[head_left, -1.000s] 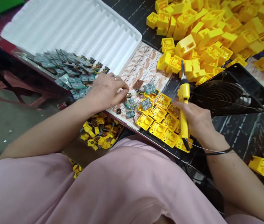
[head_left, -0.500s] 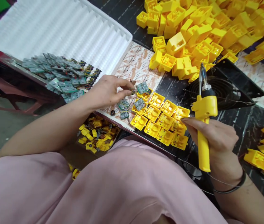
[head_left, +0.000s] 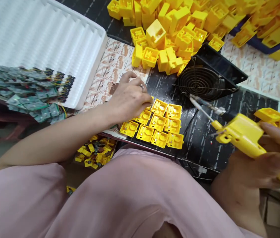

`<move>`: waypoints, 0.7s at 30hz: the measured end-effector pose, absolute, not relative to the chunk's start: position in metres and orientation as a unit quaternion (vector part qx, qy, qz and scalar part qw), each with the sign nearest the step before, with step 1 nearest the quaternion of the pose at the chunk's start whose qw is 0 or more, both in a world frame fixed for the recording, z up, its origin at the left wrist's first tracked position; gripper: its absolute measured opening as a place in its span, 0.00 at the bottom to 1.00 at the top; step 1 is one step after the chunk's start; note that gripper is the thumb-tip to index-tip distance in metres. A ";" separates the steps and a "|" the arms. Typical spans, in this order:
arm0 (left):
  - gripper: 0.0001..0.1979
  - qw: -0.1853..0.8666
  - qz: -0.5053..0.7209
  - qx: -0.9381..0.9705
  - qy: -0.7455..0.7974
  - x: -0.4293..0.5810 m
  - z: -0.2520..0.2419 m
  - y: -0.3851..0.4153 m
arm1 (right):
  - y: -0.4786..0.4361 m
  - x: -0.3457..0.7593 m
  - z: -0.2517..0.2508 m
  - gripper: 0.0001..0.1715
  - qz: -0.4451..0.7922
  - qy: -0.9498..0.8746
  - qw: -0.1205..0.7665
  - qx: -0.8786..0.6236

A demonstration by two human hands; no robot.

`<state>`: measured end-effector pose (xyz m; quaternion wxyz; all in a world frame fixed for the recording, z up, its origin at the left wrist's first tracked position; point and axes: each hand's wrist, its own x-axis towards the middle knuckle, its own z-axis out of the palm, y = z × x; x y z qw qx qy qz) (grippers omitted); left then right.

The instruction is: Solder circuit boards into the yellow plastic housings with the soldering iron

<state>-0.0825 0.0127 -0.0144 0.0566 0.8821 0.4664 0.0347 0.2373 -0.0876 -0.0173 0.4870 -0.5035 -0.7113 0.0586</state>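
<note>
One yellow soldering iron gripped in right hand, pointed toward black fan; left hand curled by open yellow cases, can't tell if it's pinching anything.

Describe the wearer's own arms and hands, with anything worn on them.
The left hand is ungloved and wears a slim silvery ring on one finger; the right hand is ungloved too, with no ring to be made out. The left forearm shows no sleeve. The clothing in view is pale pink.
</note>
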 end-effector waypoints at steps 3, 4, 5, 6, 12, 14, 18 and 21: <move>0.14 0.069 0.065 0.879 0.468 -0.079 -0.031 0.015 | -0.073 0.223 -0.036 0.26 -0.015 -0.591 0.629 -0.504; 0.14 0.078 0.074 0.876 0.469 -0.079 -0.034 0.016 | -0.071 0.217 -0.039 0.22 -0.014 -0.565 0.650 -0.509; 0.14 0.087 0.078 0.875 0.470 -0.079 -0.036 0.017 | -0.070 0.213 -0.040 0.18 0.000 -0.551 0.654 -0.517; 0.14 0.095 0.077 0.874 0.471 -0.079 -0.037 0.018 | -0.072 0.211 -0.041 0.12 0.027 -0.559 0.639 -0.527; 0.14 0.110 0.054 0.878 0.463 -0.077 -0.035 0.023 | -0.090 0.208 -0.038 0.25 0.111 -0.721 0.491 -0.476; 0.13 0.108 0.054 0.881 0.458 -0.076 -0.036 0.025 | -0.087 0.205 -0.036 0.21 0.107 -0.755 0.481 -0.432; 0.11 0.104 0.048 0.883 0.455 -0.074 -0.036 0.029 | -0.074 0.196 -0.034 0.12 0.125 -0.790 0.463 -0.383; 0.11 0.103 0.040 0.887 0.448 -0.073 -0.035 0.031 | -0.067 0.192 -0.031 0.13 0.120 -0.809 0.445 -0.366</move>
